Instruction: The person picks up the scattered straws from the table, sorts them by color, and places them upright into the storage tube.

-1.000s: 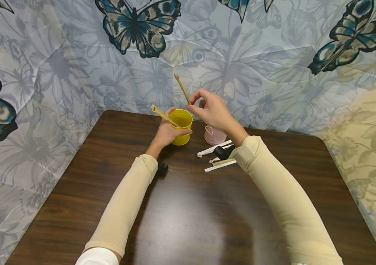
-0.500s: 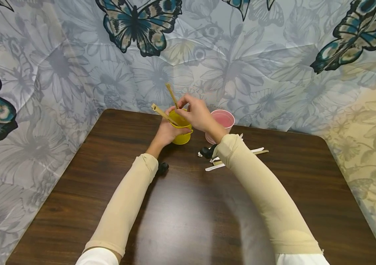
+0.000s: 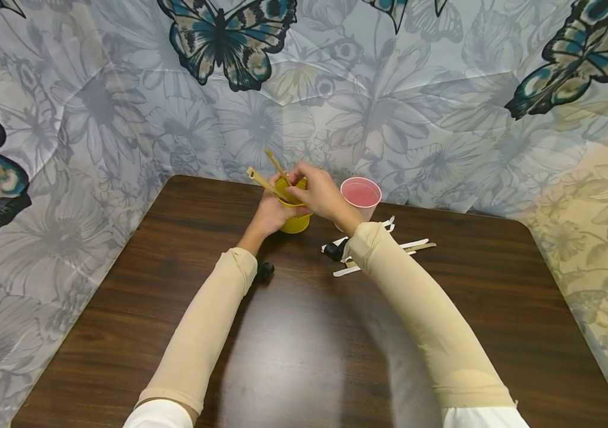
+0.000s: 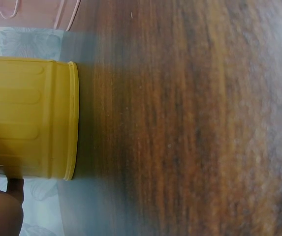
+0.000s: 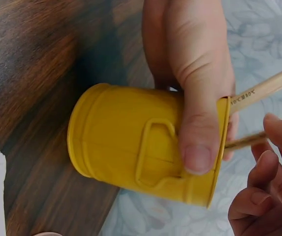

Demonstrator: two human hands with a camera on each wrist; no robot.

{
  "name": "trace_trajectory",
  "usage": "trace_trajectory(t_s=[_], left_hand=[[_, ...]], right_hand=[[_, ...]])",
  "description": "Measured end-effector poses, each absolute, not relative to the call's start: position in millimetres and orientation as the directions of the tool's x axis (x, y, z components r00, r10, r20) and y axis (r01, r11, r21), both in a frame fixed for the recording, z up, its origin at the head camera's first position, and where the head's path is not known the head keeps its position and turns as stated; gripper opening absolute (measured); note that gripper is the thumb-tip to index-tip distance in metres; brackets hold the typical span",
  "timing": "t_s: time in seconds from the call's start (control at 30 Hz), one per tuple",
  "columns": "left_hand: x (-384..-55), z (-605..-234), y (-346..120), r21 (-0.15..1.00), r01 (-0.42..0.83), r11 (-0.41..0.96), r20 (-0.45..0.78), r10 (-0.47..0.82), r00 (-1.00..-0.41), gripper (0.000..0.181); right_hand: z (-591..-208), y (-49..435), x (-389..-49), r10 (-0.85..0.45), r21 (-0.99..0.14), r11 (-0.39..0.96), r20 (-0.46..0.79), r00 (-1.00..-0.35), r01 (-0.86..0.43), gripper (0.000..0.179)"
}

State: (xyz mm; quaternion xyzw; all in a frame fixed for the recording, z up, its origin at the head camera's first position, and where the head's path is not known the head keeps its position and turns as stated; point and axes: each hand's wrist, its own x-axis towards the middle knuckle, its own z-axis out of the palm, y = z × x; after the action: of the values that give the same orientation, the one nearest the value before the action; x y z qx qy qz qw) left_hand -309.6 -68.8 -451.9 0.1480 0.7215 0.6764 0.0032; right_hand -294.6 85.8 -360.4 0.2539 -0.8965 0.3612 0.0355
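My left hand (image 3: 269,215) grips a small yellow metal bucket (image 3: 295,224), which stands upright near the table's back edge. In the right wrist view its thumb presses over the bucket's (image 5: 121,137) side by the wire handle. A flat wooden stick (image 3: 259,179) with printed temperature marks leans out over the rim beside that hand. My right hand (image 3: 319,191), above the bucket's mouth, pinches a second wooden stick (image 3: 270,157) between thumb and forefinger. This stick's lower end goes inside the rim, and the bucket wall hides its tip.
A pink bucket (image 3: 369,211) stands right of the yellow one, partly behind my right wrist. Several white strips (image 3: 344,271) and a light wooden one (image 3: 429,245) lie on the table (image 3: 304,345) beneath my right forearm. Patterned cloth (image 3: 261,125) hangs behind the table.
My right hand has moved left and down with its stick, from above the table's back edge to the yellow bucket's mouth. The left hand and its bucket have stayed put.
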Motion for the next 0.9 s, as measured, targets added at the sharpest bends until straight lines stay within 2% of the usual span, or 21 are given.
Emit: trace_trajectory(t_s=[0.2,0.43,0.7,0.9], left_hand=[[-306,-454,-67,0.982,0.170,0.080,0.153,0.190,-0.970,0.103],[-305,-454,-67,0.971,0.184,0.153,0.161,0.148,-0.976,0.107],[-309,-455,-67,0.968,0.213,0.134,0.194,0.136,-0.971,0.112],[-308,-454,-68,0.969,0.209,0.129,0.193,0.128,-0.973,0.113]], right_hand=[[-365,95,-290,-0.417,-0.647,0.604,0.242,-0.876,-0.466,0.019],[-356,120,-279,-0.455,-0.610,0.601,0.270,-0.849,-0.516,0.019],[-343,167,-253,-0.469,-0.522,0.658,0.279,-0.838,-0.542,0.016],[-347,200,-235,-0.436,-0.493,0.709,0.256,-0.863,-0.504,0.012]])
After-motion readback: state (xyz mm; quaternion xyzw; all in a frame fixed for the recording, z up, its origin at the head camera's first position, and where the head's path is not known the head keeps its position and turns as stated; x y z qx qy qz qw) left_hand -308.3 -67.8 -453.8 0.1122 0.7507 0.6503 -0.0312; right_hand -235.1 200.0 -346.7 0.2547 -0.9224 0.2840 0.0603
